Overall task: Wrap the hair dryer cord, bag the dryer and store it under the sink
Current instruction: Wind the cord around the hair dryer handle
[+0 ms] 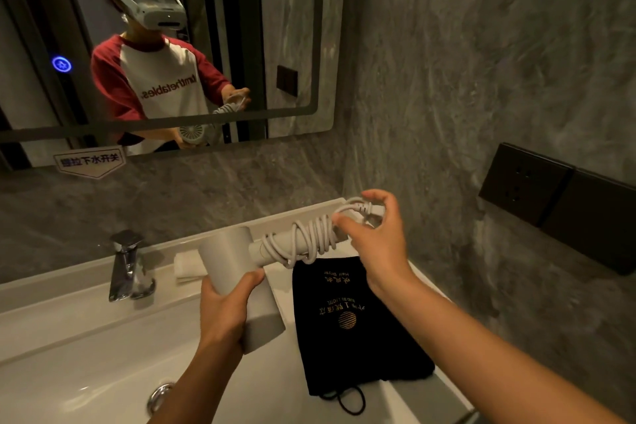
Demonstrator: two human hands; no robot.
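A white hair dryer (230, 258) is held above the sink counter, its handle pointing right. My left hand (227, 306) grips its barrel from below. The white cord (309, 239) is coiled in several loops around the handle. My right hand (375, 234) pinches the cord's plug end at the tip of the handle. A black drawstring bag (351, 330) with gold print lies flat on the counter below the dryer, its drawstring loop (347, 401) hanging toward me.
A white sink basin (86, 372) with a chrome faucet (129, 265) and overflow ring (160, 396) lies at left. A folded white cloth (187, 268) sits behind the dryer. Black wall sockets (526, 182) are on the grey right wall. A mirror (292, 27) hangs above.
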